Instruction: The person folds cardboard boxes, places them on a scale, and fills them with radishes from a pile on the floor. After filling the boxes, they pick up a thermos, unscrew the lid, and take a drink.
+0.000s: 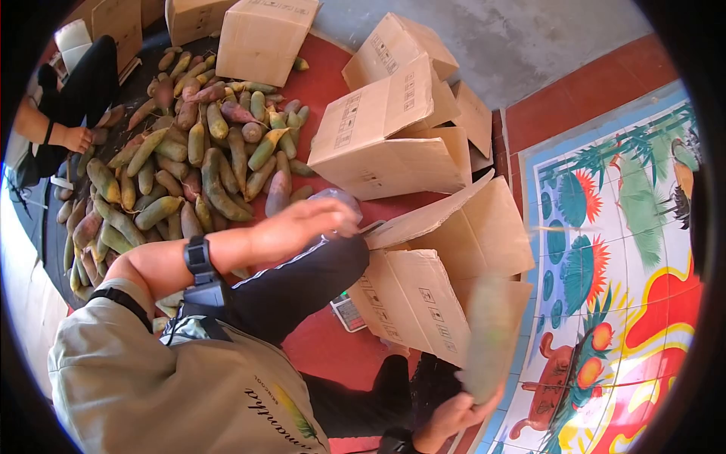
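Observation:
My right hand (459, 415), low in the view, is closed around one end of a long pale-green radish (488, 337). The radish is upright in the view and blurred by motion, in front of the side of an open cardboard box (412, 291). My left hand (302, 225) hovers above my knee with its fingers stretched out, slightly blurred, and holds nothing I can see. Beside its fingers is a translucent plastic piece (338, 198), partly hidden. A big pile of green and reddish radishes (219, 185) lies on the floor beyond my left forearm.
Another cardboard box (386, 136) lies behind the open one, with more boxes (265, 38) at the back. A small scale (349, 312) sits on the red floor near my legs. Another person's hand (76, 138) touches the pile at far left. A painted tile wall (597, 303) borders the right.

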Demonstrator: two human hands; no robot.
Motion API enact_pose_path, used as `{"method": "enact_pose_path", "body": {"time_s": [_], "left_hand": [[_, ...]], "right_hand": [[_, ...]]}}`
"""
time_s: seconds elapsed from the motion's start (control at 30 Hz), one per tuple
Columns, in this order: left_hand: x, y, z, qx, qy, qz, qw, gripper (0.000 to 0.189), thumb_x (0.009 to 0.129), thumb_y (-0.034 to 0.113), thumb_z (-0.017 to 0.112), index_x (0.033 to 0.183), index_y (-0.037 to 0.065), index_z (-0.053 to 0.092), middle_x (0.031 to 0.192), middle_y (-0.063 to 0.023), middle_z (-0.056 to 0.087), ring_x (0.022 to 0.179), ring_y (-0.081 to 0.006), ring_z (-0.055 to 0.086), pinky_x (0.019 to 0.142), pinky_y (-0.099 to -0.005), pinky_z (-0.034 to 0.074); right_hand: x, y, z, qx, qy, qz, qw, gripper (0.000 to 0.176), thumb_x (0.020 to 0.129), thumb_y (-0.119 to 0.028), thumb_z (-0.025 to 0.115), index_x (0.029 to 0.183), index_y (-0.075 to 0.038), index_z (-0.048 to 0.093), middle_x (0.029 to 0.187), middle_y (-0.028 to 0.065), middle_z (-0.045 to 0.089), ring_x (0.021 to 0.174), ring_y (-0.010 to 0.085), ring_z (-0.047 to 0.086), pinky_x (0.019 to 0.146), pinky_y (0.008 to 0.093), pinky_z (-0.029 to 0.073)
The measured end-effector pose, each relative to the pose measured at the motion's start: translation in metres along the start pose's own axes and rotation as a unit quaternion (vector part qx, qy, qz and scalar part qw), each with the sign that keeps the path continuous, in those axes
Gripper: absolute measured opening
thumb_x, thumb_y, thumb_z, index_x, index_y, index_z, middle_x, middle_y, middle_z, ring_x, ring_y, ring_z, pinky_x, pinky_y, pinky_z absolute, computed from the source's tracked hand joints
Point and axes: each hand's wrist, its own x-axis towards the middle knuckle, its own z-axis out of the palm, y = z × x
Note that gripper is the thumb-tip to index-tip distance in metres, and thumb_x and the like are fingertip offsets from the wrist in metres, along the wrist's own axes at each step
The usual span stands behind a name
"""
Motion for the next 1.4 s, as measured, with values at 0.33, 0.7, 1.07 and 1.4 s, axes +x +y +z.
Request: {"method": "enact_pose_path", "body": {"time_s": [0.33, 0.7, 1.07, 1.4], "left_hand": [[-0.098, -0.132, -0.176, 0.659, 0.082, -0.232, 0.711, 0.026, 0.076, 0.023, 0.06, 0.095, 0.005, 0.06, 0.101, -0.0149, 0.06, 0.096, -0.0322, 0.056, 0.083, -0.042, 0.044], [-0.155, -0.152, -0.237, 0.706, 0.183, -0.36, 0.582, 0.054, 0.071, 0.015, 0.062, 0.123, 0.009, 0.047, 0.133, -0.0114, 0.039, 0.127, -0.0299, 0.032, 0.101, -0.0452, 0.03], [-0.131, -0.167, -0.259, 0.789, 0.113, -0.34, 0.498, 0.053, 0.076, 0.012, 0.057, 0.128, 0.007, 0.044, 0.136, -0.0124, 0.036, 0.134, -0.0293, 0.024, 0.107, -0.0512, 0.02], [-0.105, -0.151, -0.264, 0.783, 0.051, -0.403, 0.471, 0.041, 0.075, 0.017, 0.062, 0.115, 0.008, 0.055, 0.121, -0.0126, 0.047, 0.12, -0.0278, 0.039, 0.102, -0.0497, 0.027]], "right_hand": [[0.054, 0.036, -0.009, -0.238, 0.034, -0.006, 0.971, 0.04, 0.091, -0.022, 0.053, 0.119, 0.005, 0.044, 0.11, 0.018, 0.053, 0.095, 0.0258, 0.054, 0.084, 0.0347, 0.044], [0.07, 0.065, 0.022, -0.198, -0.102, 0.003, 0.975, 0.032, 0.088, -0.022, 0.054, 0.106, 0.004, 0.052, 0.088, 0.0162, 0.059, 0.081, 0.0242, 0.056, 0.071, 0.0332, 0.045], [0.077, 0.071, 0.017, -0.241, -0.153, 0.036, 0.958, 0.033, 0.09, -0.024, 0.048, 0.103, 0.006, 0.055, 0.088, 0.0207, 0.061, 0.081, 0.0284, 0.057, 0.078, 0.0365, 0.043], [0.082, 0.074, 0.016, -0.286, -0.194, 0.038, 0.938, 0.031, 0.093, -0.021, 0.04, 0.1, 0.004, 0.058, 0.083, 0.0216, 0.061, 0.075, 0.0319, 0.058, 0.072, 0.0375, 0.044]]}}
